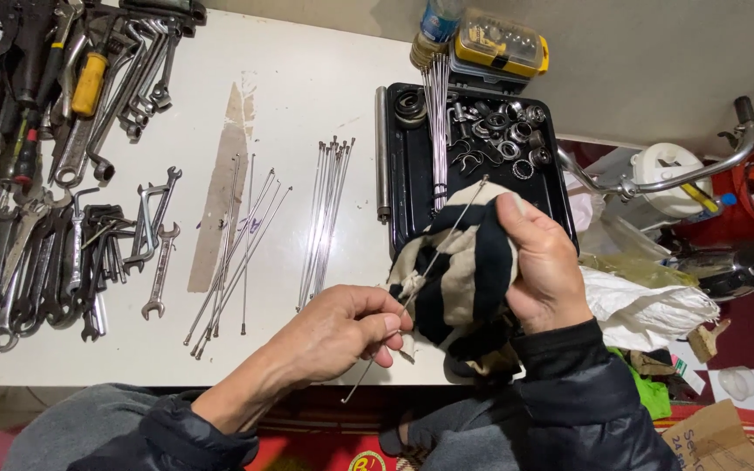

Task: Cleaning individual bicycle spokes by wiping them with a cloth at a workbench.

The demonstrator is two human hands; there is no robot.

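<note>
1. Between both hands, a thin metal spoke (pixel 429 266) slants from lower left up to upper right.
2. Left hand (pixel 338 336) pinches the spoke near its lower end, fingers closed on it.
3. Right hand (pixel 543 266) clutches a striped black-and-cream rag (pixel 464 279), wrapped around the spoke just above the left hand's pinch.
4. Beyond the rag sits a black tray (pixel 407 187) of small metal rings and more spokes.
5. Left of the pinch, 2 loose groups of spokes (pixel 325 218) lie on the white table (pixel 307 78), with wrenches (pixel 154 231) farther left.
</note>
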